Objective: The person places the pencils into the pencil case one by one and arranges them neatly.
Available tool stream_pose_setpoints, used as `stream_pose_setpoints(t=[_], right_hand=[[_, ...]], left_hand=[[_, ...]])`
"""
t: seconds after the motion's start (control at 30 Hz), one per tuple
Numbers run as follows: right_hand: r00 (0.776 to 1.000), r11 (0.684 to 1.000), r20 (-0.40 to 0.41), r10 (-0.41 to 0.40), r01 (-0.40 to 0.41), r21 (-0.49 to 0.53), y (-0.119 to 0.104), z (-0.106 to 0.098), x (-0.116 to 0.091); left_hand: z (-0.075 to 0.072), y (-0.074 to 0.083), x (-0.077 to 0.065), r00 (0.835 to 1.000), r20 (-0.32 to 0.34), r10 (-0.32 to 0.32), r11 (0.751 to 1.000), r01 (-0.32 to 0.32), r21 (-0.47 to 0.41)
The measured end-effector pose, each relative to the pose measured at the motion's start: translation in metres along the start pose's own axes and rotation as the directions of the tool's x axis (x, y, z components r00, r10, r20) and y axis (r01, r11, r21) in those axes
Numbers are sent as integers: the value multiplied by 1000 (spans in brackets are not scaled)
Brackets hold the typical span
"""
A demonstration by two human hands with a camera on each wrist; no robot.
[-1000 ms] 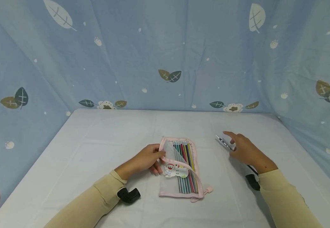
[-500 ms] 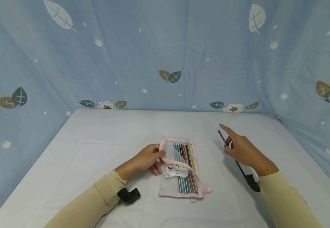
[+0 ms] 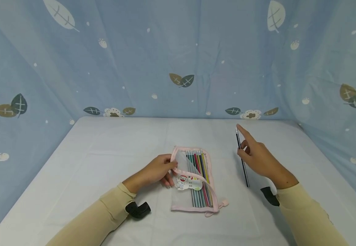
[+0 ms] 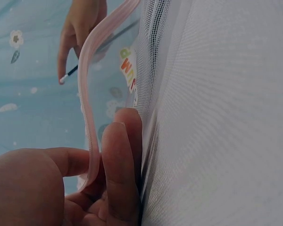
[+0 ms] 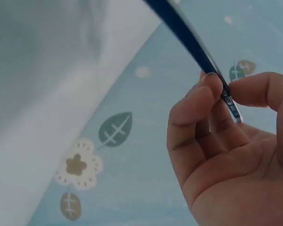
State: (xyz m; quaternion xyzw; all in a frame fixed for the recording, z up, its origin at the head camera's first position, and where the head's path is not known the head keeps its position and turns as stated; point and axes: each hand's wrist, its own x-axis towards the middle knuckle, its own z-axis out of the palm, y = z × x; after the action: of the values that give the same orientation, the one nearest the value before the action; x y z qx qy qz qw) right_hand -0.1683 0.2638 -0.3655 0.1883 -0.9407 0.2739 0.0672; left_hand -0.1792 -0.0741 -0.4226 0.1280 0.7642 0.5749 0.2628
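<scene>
A clear mesh pencil case [image 3: 180, 201] with pink trim lies in the middle of the table, its zipped top peeled open. Inside it several coloured pencils [image 3: 198, 198] lie side by side, eraser ends away from me. My left hand [image 3: 157, 170] pinches the pink zipper edge [image 4: 85, 94] between thumb and fingers, lifting the flap. To the right of the case, my right hand [image 3: 256, 155] holds a dark pencil [image 3: 244, 167] above the table, with the index finger stretched along toward its eraser end. The right wrist view shows thumb and fingers pinching the pencil [image 5: 188, 40].
The table [image 3: 116, 143] is covered in white cloth. A blue leaf-patterned curtain [image 3: 153, 61] hangs behind it and at both sides. A pink zipper pull [image 3: 224, 203] sticks out at the case's near right corner. Each wrist wears a black camera mount [image 3: 138, 210].
My right hand has raised the pencil from the table and swung it from a slant to nearly pointing at me. The left hand keeps its hold on the case edge.
</scene>
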Motion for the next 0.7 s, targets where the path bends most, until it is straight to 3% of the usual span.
stream_pose_setpoints(t=[0.3,0.5,0.7], right_hand=[[1000,973,-20,-16,20,228,-6,6,3],[1000,907,-18,21,-12,422,-14,11,4],[999,853,-11,40,-28,522,-17,19,3]], left_hand=[[-1,0,-2,1000,-1,4,1000,-4,-2],[-1,-1,-1,1000,2,13,1000,-13,8],[0,-5,2,1000,11,24,1000,-24,0]])
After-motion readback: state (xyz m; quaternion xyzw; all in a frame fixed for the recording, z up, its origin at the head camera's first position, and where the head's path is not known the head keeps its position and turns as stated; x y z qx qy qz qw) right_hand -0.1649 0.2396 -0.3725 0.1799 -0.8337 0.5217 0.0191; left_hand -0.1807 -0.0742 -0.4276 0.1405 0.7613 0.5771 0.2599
